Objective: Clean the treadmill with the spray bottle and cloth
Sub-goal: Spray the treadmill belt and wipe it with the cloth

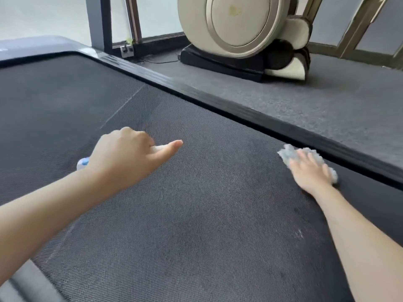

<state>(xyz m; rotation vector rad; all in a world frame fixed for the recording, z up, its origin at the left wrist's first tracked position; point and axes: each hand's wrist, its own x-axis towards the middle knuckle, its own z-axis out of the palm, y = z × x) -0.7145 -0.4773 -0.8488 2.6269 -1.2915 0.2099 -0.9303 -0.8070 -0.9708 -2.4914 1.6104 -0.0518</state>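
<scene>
Treadmill belt (196, 214), dark and finely woven, fills most of the view and runs away from the person toward the far left. A pale grey-blue cloth (287, 154) lies on it at its right edge, and the right hand (309, 172) lies flat on top of the cloth. Its fingers (304, 154) are straight and slightly spread, pressing the cloth down onto the belt. Bunched cloth shows beyond the fingertips and again beside the heel of the hand. Just to the right of those fingers runs the black side rail (239, 112), ridged along its top; the cloth reaches almost to it.

Well to the left of the cloth, the left hand (124, 153) hovers over the middle of the belt. Its fingers are curled round a spray bottle (83, 163), while one digit stretches straight out toward the right hand. Most of the bottle is hidden under the hand: a white and blue part shows behind the wrist, and a sliver of white under the outstretched digit. Whether the bottle touches the belt cannot be told.

Beyond both sets of fingers, at the far end of the belt, sits a grey-blue motor cover (43, 43), with a dark upright post (97, 20) rising at its right corner. Past the rail, to the right of the right hand's fingers, lies grey carpet (327, 101). On it stands a beige machine (239, 22) with a large round side panel and a black base, set against metal-framed windows (135, 20). A thin cable (161, 61) trails over the carpet beside its base.
</scene>
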